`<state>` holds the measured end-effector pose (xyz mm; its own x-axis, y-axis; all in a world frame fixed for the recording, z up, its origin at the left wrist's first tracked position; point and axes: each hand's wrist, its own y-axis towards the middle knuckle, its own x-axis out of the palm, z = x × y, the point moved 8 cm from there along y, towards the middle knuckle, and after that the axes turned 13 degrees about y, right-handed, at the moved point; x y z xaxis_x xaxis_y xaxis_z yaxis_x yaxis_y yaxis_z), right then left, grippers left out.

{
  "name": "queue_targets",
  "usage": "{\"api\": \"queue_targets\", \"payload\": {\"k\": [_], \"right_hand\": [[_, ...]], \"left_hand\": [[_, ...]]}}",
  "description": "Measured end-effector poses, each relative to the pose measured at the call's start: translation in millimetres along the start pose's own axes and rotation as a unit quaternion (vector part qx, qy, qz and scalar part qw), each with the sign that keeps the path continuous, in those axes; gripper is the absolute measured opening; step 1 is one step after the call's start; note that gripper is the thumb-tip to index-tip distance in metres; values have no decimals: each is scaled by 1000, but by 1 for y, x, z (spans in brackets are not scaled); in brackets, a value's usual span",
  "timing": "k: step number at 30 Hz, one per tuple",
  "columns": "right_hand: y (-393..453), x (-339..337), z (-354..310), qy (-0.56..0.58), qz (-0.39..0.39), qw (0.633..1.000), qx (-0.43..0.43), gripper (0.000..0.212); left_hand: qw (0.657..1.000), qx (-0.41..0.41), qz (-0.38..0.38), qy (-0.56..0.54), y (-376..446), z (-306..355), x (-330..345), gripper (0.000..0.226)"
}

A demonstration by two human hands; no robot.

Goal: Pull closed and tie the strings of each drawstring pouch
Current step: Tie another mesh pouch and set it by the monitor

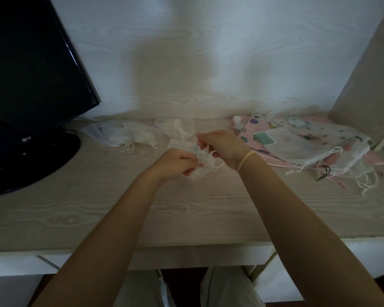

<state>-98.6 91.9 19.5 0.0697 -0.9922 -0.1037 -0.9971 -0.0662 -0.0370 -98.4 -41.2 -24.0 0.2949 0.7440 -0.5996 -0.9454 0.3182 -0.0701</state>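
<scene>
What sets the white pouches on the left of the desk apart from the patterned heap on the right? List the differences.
1. The plain white drawstring pouches by the black monitor show no print; the heap of patterned pink and white pouches carries cartoon prints.
2. The white pouches look bunched and crumpled; the patterned heap lies flatter, stacked.
3. The white pouches are few; the patterned heap is bigger.

Both lie on the pale wooden desk with white strings trailing.

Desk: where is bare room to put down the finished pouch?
Bare desk runs along the near edge, under both forearms, and between the monitor base and the left hand. The far side is crowded: white pouches far left, a printed pile at right.
</scene>
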Motion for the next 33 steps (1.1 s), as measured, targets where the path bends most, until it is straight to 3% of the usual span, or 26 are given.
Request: {"api": "queue_targets", "payload": {"k": [4, 7, 12, 17, 27, 33], "right_hand": [[1, 12, -12, 63, -24, 996, -58, 21], [0, 2, -16, 48, 19, 993, -102, 26], [-3, 13, 6, -67, -33, 996, -53, 20], [-5, 3, 8, -176, 0, 983, -53, 15], [-15, 12, 11, -149, -44, 987, -31, 13], [-16, 9, 18, -176, -30, 983, -32, 12]], "left_hand": [[1000, 6, 18, 11, 0, -3, -5, 25], [997, -18, 41, -59, 0, -6, -9, 17], [987, -51, 43, -146, -2, -15, -9, 19], [981, -57, 63, -172, 0, -13, -9, 15], [974, -48, 103, -194, -3, -17, -17, 12], [971, -23, 86, -223, -7, -10, -16, 12]]}}
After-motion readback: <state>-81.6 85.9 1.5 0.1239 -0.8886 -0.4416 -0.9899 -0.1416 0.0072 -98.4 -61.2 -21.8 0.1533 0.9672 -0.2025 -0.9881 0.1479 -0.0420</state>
